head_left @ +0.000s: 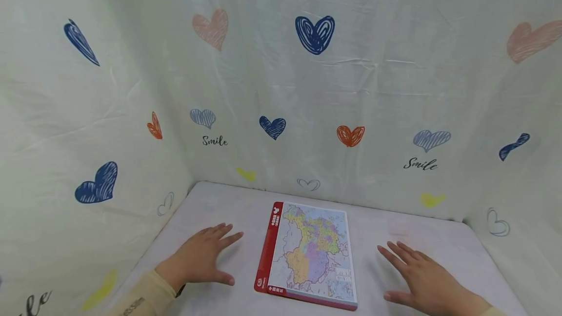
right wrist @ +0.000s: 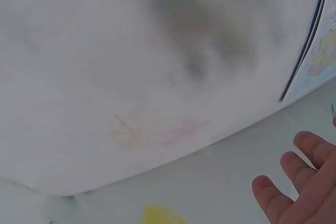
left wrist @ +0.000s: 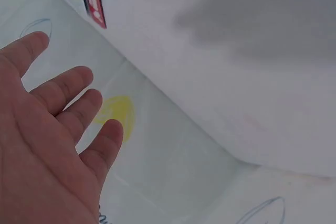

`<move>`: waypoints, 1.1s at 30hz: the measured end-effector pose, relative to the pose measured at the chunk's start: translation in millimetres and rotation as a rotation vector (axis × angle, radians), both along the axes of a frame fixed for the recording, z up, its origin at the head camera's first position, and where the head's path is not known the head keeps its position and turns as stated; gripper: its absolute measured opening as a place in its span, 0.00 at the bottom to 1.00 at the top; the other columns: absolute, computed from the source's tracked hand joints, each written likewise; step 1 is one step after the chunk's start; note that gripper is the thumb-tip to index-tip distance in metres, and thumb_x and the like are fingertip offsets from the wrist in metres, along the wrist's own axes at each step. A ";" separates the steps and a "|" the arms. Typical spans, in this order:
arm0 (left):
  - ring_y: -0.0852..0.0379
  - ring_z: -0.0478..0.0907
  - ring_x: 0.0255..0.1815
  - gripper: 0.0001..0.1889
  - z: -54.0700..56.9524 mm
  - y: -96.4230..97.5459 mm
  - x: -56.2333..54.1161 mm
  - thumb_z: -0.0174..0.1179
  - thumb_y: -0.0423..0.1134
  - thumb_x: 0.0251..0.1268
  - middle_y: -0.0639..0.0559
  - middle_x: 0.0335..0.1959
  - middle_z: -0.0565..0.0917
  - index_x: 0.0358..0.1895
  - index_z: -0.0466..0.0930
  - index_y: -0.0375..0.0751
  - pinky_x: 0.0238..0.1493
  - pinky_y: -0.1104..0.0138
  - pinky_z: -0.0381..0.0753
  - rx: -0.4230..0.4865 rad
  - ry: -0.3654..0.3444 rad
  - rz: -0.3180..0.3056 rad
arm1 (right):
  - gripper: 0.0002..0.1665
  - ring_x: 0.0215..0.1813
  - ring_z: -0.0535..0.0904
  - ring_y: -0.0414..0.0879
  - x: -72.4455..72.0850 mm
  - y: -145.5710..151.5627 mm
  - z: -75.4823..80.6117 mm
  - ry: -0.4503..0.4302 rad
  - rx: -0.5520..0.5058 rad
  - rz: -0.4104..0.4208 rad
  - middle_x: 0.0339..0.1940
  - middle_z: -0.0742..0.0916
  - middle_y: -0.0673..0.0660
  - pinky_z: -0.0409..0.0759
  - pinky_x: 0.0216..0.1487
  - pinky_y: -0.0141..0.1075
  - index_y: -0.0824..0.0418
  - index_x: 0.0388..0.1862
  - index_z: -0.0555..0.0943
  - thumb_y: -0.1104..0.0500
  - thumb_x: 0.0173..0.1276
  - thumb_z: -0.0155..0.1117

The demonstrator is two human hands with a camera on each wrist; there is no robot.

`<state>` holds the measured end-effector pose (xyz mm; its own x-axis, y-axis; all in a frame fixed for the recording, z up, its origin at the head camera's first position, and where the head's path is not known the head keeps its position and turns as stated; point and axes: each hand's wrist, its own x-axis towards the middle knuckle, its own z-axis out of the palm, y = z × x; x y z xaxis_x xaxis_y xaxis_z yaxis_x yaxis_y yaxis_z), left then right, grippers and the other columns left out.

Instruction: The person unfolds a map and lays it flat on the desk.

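A flat rectangular map board (head_left: 307,252) with a red left border and a coloured map on its face lies on the white table, slightly turned. To its left, my left hand (head_left: 199,255) is spread over the table with fingers apart, holding nothing. My right hand (head_left: 421,277) is on the other side, likewise spread and apart from the board. The left wrist view shows the left hand's fingers (left wrist: 79,85) loosely extended, with the board's red corner (left wrist: 94,3) at the top. In the right wrist view, the right hand's fingers (right wrist: 294,171) are extended near the board's edge (right wrist: 310,51).
The white table (head_left: 373,228) has rounded far corners. Pale curtains (head_left: 263,82) printed with hearts and the word Smile hang behind it and at both sides. Blurred hand shadows fall on the tabletop in both wrist views.
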<state>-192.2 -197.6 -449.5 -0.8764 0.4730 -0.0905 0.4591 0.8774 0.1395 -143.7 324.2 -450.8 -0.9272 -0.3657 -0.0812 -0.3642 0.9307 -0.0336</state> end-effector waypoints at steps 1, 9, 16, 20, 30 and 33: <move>0.40 0.59 0.74 0.54 -1.1 1.0 -0.1 0.67 0.76 0.39 0.45 0.73 0.67 0.75 0.66 0.58 0.68 0.41 0.60 0.002 -0.001 0.001 | 0.60 0.73 0.64 0.63 -0.2 -1.1 -0.6 0.007 -0.009 0.006 0.74 0.71 0.60 0.62 0.66 0.65 0.51 0.76 0.67 0.16 0.52 0.54; 0.39 0.62 0.72 0.53 -9.6 8.3 1.6 0.68 0.75 0.40 0.43 0.72 0.69 0.74 0.68 0.55 0.67 0.40 0.62 0.027 -0.021 -0.004 | 0.57 0.71 0.66 0.64 -5.2 -10.4 -10.6 0.081 -0.055 0.088 0.72 0.73 0.61 0.66 0.64 0.63 0.53 0.76 0.68 0.19 0.58 0.53; 0.39 0.63 0.72 0.53 -23.1 16.4 -1.6 0.65 0.77 0.40 0.43 0.71 0.70 0.73 0.68 0.56 0.67 0.42 0.63 0.032 -0.018 -0.010 | 0.55 0.71 0.66 0.65 -9.6 -22.5 -21.9 0.084 -0.108 0.097 0.71 0.73 0.63 0.66 0.64 0.62 0.56 0.75 0.68 0.22 0.60 0.55; 0.39 0.64 0.71 0.53 -29.0 21.1 -1.4 0.66 0.77 0.41 0.42 0.70 0.71 0.72 0.70 0.53 0.67 0.43 0.64 0.049 -0.024 -0.014 | 0.56 0.71 0.65 0.67 -11.8 -31.1 -27.4 0.050 -0.142 0.084 0.71 0.72 0.66 0.65 0.65 0.63 0.57 0.76 0.67 0.22 0.60 0.56; 0.40 0.66 0.70 0.51 -45.3 31.7 -4.0 0.66 0.76 0.42 0.44 0.68 0.73 0.71 0.72 0.53 0.65 0.42 0.66 0.045 -0.046 0.035 | 0.59 0.72 0.63 0.67 -17.8 -44.3 -49.6 0.010 -0.175 0.045 0.72 0.70 0.68 0.63 0.65 0.63 0.56 0.77 0.64 0.20 0.58 0.54; 0.41 0.66 0.70 0.50 -49.0 35.8 -5.3 0.66 0.75 0.42 0.44 0.67 0.74 0.71 0.72 0.53 0.65 0.42 0.66 0.048 -0.052 0.046 | 0.60 0.72 0.63 0.68 -19.2 -48.8 -54.2 -0.016 -0.185 0.023 0.72 0.69 0.69 0.63 0.65 0.64 0.57 0.78 0.63 0.19 0.57 0.54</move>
